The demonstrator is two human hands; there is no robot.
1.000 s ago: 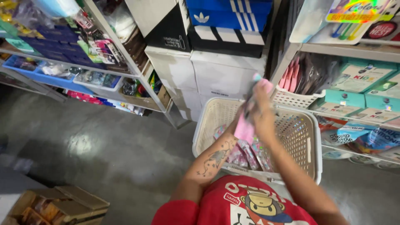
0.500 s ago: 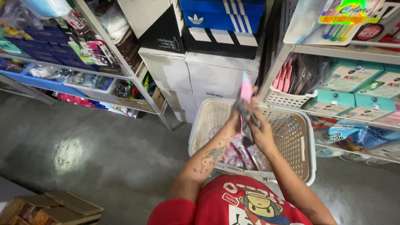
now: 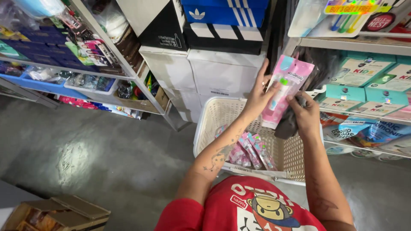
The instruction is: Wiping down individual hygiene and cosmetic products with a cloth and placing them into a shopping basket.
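Hands: left hand (image 3: 258, 97) grips a flat pink blister-pack with a small green-capped item inside (image 3: 286, 87), thumb on its face, held upright above the basket. Right hand (image 3: 305, 113) is closed on a dark grey cloth (image 3: 287, 124), touching the pack's lower edge. Below: cream perforated plastic basket (image 3: 214, 124) holding more pink packets (image 3: 250, 149). Behind: stacked white cardboard boxes (image 3: 222, 72); at right, metal shelf (image 3: 351, 43) with teal cartons (image 3: 364, 72).
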